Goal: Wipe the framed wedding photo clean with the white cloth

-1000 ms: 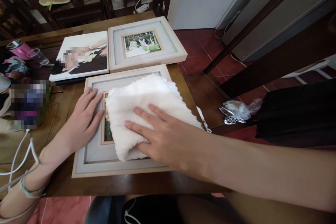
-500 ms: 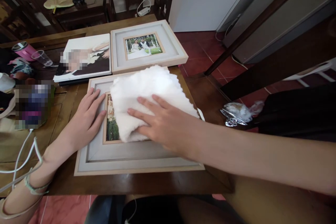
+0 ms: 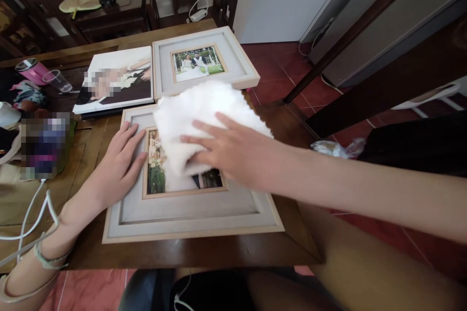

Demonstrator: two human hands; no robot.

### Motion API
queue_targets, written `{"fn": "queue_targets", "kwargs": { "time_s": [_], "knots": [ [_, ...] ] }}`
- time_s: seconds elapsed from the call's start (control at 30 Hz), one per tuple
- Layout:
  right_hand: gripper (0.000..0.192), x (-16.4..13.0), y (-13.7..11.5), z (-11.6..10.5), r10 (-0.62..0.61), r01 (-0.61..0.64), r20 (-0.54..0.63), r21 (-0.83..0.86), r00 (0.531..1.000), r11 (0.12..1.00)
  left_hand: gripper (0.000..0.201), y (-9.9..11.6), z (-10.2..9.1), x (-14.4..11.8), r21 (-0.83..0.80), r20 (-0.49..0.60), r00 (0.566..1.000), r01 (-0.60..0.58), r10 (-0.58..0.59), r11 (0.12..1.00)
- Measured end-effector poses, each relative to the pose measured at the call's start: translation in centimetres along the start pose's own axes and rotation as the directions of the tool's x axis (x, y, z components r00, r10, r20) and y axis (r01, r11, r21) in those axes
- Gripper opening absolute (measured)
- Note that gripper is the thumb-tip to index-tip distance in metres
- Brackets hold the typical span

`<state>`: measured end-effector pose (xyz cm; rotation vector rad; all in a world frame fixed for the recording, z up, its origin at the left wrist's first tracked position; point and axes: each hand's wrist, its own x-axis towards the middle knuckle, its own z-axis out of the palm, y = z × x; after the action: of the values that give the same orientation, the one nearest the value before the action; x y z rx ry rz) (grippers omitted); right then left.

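Observation:
A picture frame with a pale mat and a thin light-wood border lies flat at the table's front edge. Its inset photo shows greenery at the left; a fluffy white cloth covers the photo's upper part. My right hand presses on the cloth with spread fingers, the thumb tucked at a fold in its lower edge, and holds it against the frame. Resting flat on the frame's left side, my left hand has its fingers stretched out and holds nothing.
Behind the frame lie a second framed photo and a white-edged photo panel. At the left are a pink tumbler, a clear plastic cup and a white cable. The wooden table's right edge drops to red floor tiles.
My right hand has moved the white cloth up and away from me, uncovering the photo's lower part. My left hand has stayed in place.

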<state>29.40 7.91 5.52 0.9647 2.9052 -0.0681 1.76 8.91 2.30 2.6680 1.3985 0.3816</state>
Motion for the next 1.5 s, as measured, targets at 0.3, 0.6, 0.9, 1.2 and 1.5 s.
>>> {"fn": "queue_targets", "kwargs": {
  "time_s": [0.3, 0.6, 0.9, 1.2, 1.5],
  "knots": [
    [0.05, -1.1, -2.8, -0.8, -0.032, 0.024, 0.068, 0.117, 0.997, 0.993, 0.049, 0.1, 0.0, 0.1, -0.003, -0.002, 1.0, -0.017, 0.017, 1.0],
    [0.046, -1.9, -5.3, -1.5, -0.144, 0.132, 0.023, 0.279, 0.989, 0.951, 0.052, -0.1, -0.2, 0.0, 0.005, 0.063, 0.998, 0.007, -0.007, 1.0],
    [0.062, 0.0, 1.8, 1.3, 0.031, -0.034, -0.123, -0.019, 0.992, 0.999, 0.049, 0.0, -0.1, -0.1, -0.023, 0.024, 0.999, 0.024, -0.023, 0.999],
    [0.034, -1.5, -5.5, 1.1, -0.031, 0.034, -0.017, 0.199, 0.999, 0.979, 0.052, 0.1, -0.1, 0.1, 0.003, 0.039, 0.999, 0.008, -0.008, 1.0],
    [0.06, -1.4, -1.9, -0.5, -0.019, 0.021, -0.019, 0.109, 1.0, 0.994, 0.05, 0.0, 0.0, 0.0, 0.003, 0.011, 1.0, -0.003, 0.003, 1.0]
  ]
}}
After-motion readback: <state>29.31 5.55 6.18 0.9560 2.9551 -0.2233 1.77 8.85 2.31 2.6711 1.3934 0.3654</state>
